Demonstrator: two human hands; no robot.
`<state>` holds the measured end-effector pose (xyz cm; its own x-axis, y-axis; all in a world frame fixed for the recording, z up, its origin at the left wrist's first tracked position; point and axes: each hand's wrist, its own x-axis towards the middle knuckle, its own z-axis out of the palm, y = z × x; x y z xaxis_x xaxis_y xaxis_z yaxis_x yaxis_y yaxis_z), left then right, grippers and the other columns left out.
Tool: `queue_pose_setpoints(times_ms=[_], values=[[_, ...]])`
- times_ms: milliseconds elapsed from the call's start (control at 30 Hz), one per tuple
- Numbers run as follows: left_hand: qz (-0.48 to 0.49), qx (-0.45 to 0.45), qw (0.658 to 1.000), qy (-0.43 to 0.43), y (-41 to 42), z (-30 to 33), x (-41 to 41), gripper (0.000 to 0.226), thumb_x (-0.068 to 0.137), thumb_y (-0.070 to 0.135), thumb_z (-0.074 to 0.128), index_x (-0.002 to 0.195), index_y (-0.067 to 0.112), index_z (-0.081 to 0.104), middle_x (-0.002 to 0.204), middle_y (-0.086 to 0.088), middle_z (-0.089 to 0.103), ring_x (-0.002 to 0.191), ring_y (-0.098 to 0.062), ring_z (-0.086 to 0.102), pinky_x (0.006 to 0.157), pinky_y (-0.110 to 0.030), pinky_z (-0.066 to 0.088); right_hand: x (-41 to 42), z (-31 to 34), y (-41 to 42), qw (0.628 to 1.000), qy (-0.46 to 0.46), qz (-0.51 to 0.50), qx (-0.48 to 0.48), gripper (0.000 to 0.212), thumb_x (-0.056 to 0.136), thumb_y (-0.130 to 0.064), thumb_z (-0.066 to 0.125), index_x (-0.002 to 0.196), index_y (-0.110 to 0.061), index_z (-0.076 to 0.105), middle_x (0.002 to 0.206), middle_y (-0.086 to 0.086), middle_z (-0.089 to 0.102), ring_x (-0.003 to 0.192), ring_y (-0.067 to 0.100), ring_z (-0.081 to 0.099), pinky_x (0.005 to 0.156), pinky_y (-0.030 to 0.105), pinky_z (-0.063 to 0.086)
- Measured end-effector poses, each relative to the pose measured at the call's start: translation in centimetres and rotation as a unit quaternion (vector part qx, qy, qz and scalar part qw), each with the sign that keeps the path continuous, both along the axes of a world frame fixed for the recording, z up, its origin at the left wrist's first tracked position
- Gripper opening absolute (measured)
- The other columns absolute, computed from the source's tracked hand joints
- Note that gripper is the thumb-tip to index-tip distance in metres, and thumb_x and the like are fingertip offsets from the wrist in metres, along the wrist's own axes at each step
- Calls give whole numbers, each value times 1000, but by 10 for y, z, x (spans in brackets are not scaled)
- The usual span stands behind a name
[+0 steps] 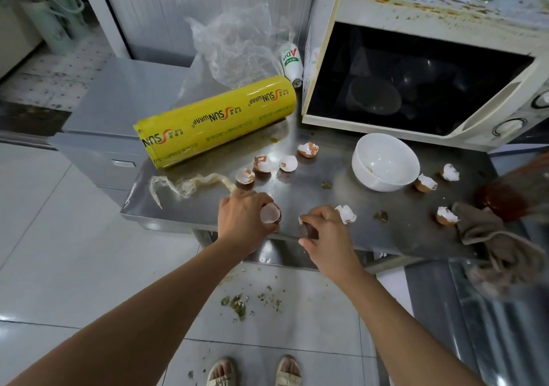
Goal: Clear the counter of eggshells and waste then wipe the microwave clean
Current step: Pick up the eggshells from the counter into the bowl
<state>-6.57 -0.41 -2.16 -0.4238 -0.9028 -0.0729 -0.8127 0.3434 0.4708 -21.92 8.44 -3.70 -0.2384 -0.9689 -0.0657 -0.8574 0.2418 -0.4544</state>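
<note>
Early stage — left hand [243, 219] grips an eggshell half [271, 212], right hand [323, 231] pinches a shell fragment [307, 228]; many eggshells [286, 163] remain on counter [312, 195], microwave [416, 67] unwiped — still stained.

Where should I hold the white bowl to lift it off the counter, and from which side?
Pinch the white bowl at its near rim, coming from above. It stands upright with the mouth open, nearly empty, so the rim is free. Eggshell halves lie close on its right, so come from the front or left, thumb inside, fingers outside.
</note>
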Motion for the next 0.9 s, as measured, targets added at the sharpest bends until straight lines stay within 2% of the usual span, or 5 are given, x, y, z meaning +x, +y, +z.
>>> queue_pose_setpoints(times_ms=[167,267,400,533,900], values=[[-10,-15,1000,6,1,2,1,40,70,43,74,105,31,62,108,9,65,110,-17,47,86,-31,30,2,-2,4,998,-17,-31,-42,42,74,-11,76,114,-12,65,107,2,53,96,15,52,89,16,40],[-8,-22,1000,21,9,5,4,39,71,43,74,106,31,62,106,9,65,108,-16,48,85,-29,30,1,1,5,994,-65,-57,-59,40,80,5,60,117,-10,62,105,3,50,87,13,52,91,27,47],[6,-4,999,50,32,7,9,38,70,40,76,105,29,64,100,8,64,98,-14,52,78,-26,38,-5,4,-1,998,-56,-14,9,48,84,13,44,126,-7,57,115,6,47,105,20,49,100,26,40],[42,8,997,64,60,6,12,38,70,39,77,103,29,63,101,9,63,91,-12,57,75,-28,49,-13,6,-1,998,-32,36,26,51,83,16,45,126,-9,57,117,5,45,106,17,44,92,16,34],[156,100,972,147,101,-28,-13,36,67,30,81,99,21,65,98,4,67,89,-13,60,81,-33,54,-17,4,0,996,-2,90,0,53,83,15,48,129,-10,54,116,6,44,108,22,45,92,26,39]])
